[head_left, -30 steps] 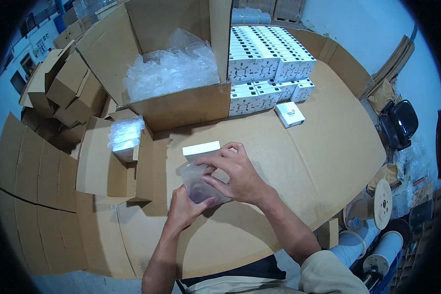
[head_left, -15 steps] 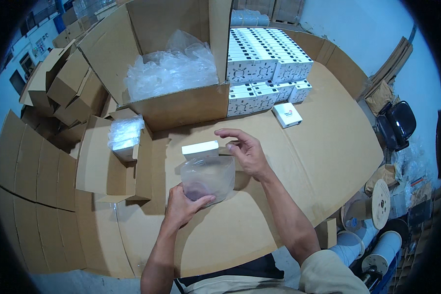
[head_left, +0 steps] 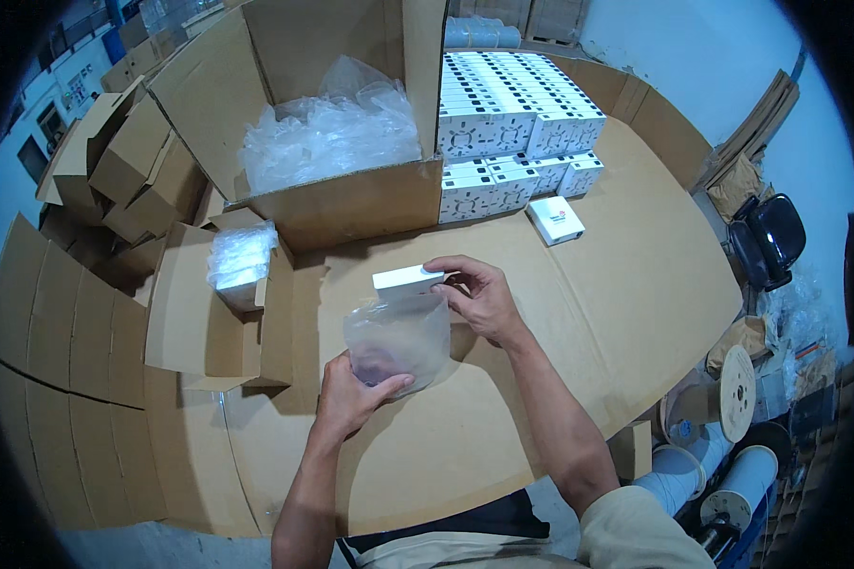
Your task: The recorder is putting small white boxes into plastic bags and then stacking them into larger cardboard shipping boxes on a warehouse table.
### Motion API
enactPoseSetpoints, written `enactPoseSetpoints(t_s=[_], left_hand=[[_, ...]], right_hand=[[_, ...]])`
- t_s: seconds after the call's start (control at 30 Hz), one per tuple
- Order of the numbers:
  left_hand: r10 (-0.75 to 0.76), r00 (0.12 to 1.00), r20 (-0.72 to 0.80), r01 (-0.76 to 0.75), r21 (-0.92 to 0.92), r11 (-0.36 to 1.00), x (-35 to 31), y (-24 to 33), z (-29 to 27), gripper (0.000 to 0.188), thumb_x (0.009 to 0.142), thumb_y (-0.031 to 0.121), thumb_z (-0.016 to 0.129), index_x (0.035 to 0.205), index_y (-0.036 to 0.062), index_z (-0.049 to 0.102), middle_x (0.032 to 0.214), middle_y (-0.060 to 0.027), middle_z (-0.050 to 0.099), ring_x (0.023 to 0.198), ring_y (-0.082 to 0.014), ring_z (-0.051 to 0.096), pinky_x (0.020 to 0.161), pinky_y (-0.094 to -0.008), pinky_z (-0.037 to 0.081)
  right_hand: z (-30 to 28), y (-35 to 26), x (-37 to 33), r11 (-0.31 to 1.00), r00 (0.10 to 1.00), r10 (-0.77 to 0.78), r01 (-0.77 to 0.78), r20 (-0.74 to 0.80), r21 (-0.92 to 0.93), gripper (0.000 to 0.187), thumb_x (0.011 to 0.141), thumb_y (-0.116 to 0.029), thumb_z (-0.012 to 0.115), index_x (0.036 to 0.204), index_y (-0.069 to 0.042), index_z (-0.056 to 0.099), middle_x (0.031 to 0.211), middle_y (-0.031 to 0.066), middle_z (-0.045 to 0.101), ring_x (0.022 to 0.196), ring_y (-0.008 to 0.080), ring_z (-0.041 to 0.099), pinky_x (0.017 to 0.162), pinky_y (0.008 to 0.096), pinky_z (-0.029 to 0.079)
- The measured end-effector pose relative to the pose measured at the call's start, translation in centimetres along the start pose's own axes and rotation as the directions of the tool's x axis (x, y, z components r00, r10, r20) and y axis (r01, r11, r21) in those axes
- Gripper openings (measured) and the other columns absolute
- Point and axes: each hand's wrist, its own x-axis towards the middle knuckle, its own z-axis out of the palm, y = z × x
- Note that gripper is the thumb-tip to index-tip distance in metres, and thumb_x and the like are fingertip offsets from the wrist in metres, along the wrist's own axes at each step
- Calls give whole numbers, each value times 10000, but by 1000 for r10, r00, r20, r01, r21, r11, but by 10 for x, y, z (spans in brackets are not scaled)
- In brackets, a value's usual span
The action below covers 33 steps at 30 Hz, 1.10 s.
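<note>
A translucent bubble-wrap bag is gripped near its lower edge by my left hand, thumb in front and fingers behind. Just beyond the bag's upper edge is a small white box. My right hand pinches the right end of that box between thumb and fingers. The bag hides the box's lower part, so I cannot tell whether any of it is inside. To the left, an open cardboard carton holds several bubble-wrapped white boxes standing in its far end.
A large open carton full of clear bubble bags stands at the back. Stacked white boxes are right of it, with one loose white box in front. Brown cartons pile up at left; spools stand at right.
My right hand has closed on the white box's end, where before it hovered apart. The box has shifted right and slightly up; the bag has moved slightly left.
</note>
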Motion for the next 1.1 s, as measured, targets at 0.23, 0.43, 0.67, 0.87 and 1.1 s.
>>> enactPoseSetpoints(t_s=[0.23, 0.43, 0.67, 0.87, 1.1], left_hand=[[-3, 1000, 19, 3, 28, 1000, 0, 3, -1, 419, 741, 195, 923, 1026, -23, 705, 937, -113, 769, 856, -180, 729, 813, -338, 582], [-1, 1000, 30, 0, 31, 1000, 1, 3, -4, 396, 739, 195, 920, 999, -17, 711, 924, -115, 769, 849, -183, 728, 806, -341, 576], [-20, 999, 37, 18, 40, 999, 2, 2, -5, 407, 737, 196, 920, 1015, -18, 715, 924, -119, 768, 848, -188, 728, 808, -347, 576], [-40, 998, 57, 39, 30, 999, 2, 6, -5, 434, 744, 194, 918, 1056, -16, 703, 962, -113, 768, 867, -188, 724, 823, -348, 574], [-17, 999, 43, 17, -3, 1000, 2, 0, -4, 477, 743, 198, 922, 1099, -26, 697, 1006, -126, 767, 923, -199, 723, 873, -355, 567]], right_hand=[[1, 2, 3, 977, 946, -212, 207, -247, -49, 326, 921, 62, 682, 1233, 13, 601, 1095, 73, 648, 950, 137, 664, 835, 291, 610], [9, -14, -5, 886, 919, -46, 218, -390, 410, 262, 945, 34, 682, 1122, 14, 490, 1105, 131, 593, 991, 229, 689, 910, 410, 647], [10, -14, -10, 870, 941, -74, 223, -331, 440, 205, 951, 16, 686, 1065, 17, 515, 1072, 147, 644, 1002, 230, 698, 891, 386, 644], [6, -14, -13, 941, 960, -134, 200, -244, 271, 216, 935, -5, 725, 1052, 3, 544, 1038, 142, 689, 990, 188, 689, 865, 322, 601], [6, -15, -14, 967, 969, -149, 185, -199, 173, 197, 929, -6, 726, 1037, -12, 562, 1050, 120, 694, 972, 150, 669, 891, 307, 564]])
